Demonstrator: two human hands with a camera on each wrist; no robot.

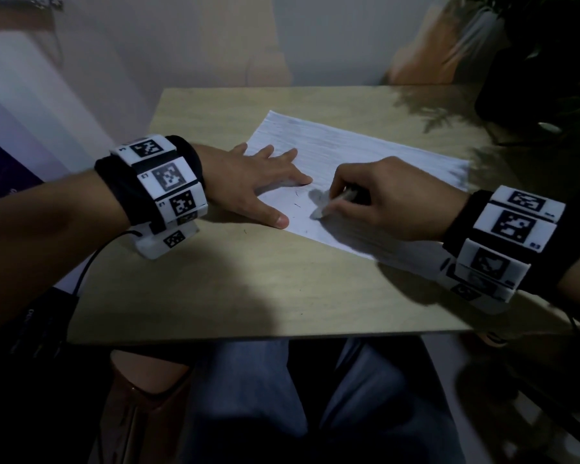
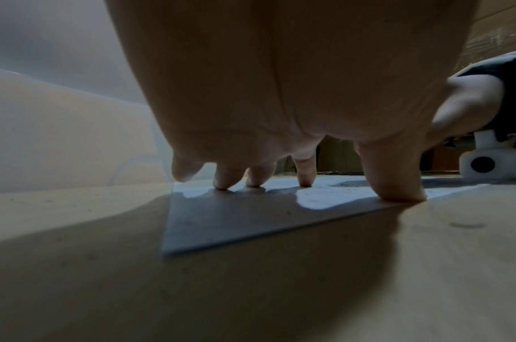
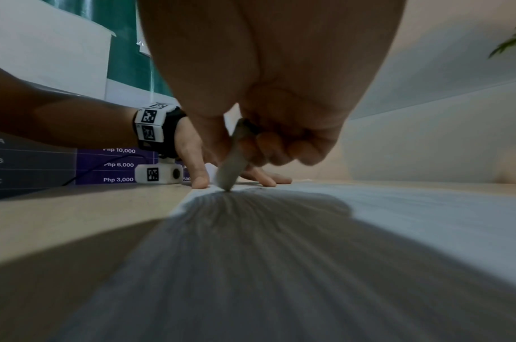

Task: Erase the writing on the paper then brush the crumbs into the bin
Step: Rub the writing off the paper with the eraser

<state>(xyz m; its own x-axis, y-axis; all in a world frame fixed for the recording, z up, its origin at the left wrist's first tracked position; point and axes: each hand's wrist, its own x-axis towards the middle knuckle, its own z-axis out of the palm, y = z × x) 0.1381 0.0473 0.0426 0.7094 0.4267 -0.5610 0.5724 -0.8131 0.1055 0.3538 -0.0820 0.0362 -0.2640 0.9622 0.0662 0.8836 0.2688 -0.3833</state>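
Fingers [image 2: 305,171] of the left hand [image 1: 252,182] lay flat, pinning the paper [image 1: 365,155]. The right hand [image 1: 382,199] gripped the eraser [image 3: 232,166]; a hard stroke might crumple the sheet.

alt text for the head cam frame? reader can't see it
A person's right hand grips a white eraser and presses its tip onto a lined sheet of paper on a light wooden table. The left hand lies flat with spread fingers on the sheet's left corner. A few dark crumbs lie between the hands.
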